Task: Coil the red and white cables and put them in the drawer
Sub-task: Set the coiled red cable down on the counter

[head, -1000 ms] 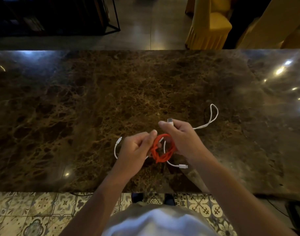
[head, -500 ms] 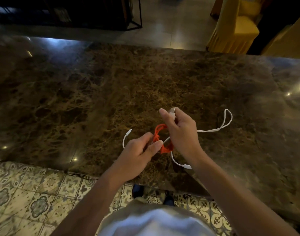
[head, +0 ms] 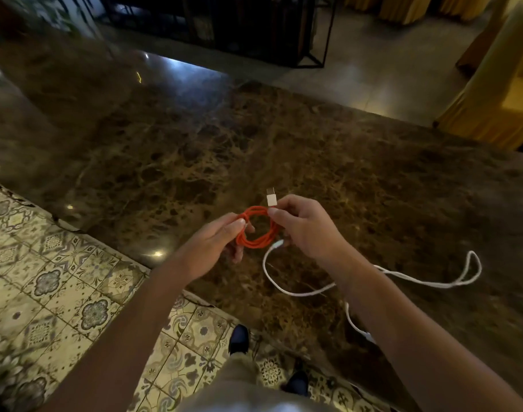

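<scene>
I am holding the red cable (head: 255, 230) as a small coil above the worktop (head: 171, 162), my left hand (head: 212, 248) pinching its left side and my right hand (head: 306, 227) pinching the right side and its plug. The white cable (head: 295, 288) is lying uncoiled on the worktop, passing under my right wrist. If either pinch is loosening, the coil is likely springing open; the white cable could snag my wrist. I am seeing no drawer and no readable writing.
</scene>
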Demonstrator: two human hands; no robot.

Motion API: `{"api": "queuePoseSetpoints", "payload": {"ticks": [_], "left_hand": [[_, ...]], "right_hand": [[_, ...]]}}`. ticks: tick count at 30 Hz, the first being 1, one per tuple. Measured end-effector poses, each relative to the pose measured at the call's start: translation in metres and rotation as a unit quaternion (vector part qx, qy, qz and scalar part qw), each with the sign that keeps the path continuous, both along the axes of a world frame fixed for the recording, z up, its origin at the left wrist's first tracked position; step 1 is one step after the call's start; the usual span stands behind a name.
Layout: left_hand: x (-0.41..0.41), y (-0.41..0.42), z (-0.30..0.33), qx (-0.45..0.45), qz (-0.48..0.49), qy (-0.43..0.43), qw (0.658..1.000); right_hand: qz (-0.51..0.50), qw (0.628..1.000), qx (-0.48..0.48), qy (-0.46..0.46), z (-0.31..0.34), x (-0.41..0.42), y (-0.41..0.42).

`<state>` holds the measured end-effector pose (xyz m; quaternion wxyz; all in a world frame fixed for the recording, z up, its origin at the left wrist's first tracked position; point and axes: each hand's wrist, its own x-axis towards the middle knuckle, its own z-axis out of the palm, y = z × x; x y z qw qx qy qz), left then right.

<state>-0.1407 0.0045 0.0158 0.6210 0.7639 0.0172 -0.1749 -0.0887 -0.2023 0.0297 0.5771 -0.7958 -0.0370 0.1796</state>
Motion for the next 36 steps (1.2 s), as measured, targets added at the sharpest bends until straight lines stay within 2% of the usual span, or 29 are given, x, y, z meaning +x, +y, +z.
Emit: {"api": "queuePoseSetpoints", "payload": {"ticks": [6, 11, 14, 19, 24, 29, 32, 36], "left_hand": [[0.04, 0.054, 0.001, 0.032, 0.053, -0.012, 0.998], [0.08, 0.114, -0.005, 0.029, 0.117, -0.005, 0.993], [0.097, 0.149, -0.014, 0.04, 0.12, 0.012, 0.992], [0.119, 0.187, -0.019, 0.14, 0.115, 0.012, 0.983], [0.141, 0.217, -0.022, 0.182, 0.129, 0.003, 0.975], [0.156, 0.234, -0.028, 0.217, 0.143, 0.024, 0.965], [0.17, 0.241, -0.029, 0.284, 0.148, 0.002, 0.947], [0.178, 0.245, -0.042, 0.47, 0.146, -0.037, 0.87]], "right_hand": [[0.006, 0.996, -0.072, -0.056, -0.001, 0.048, 0.07], [0.028, 0.993, -0.1, -0.063, -0.006, 0.094, 0.135], [0.053, 0.989, -0.12, -0.065, -0.012, 0.117, 0.169], [0.082, 0.985, -0.146, -0.038, -0.031, 0.144, 0.218], [0.091, 0.985, -0.149, 0.0, -0.035, 0.167, 0.256], [0.102, 0.978, -0.184, -0.007, -0.038, 0.183, 0.281], [0.106, 0.975, -0.195, -0.012, -0.039, 0.19, 0.293], [0.119, 0.96, -0.251, -0.042, -0.041, 0.199, 0.306]]}}
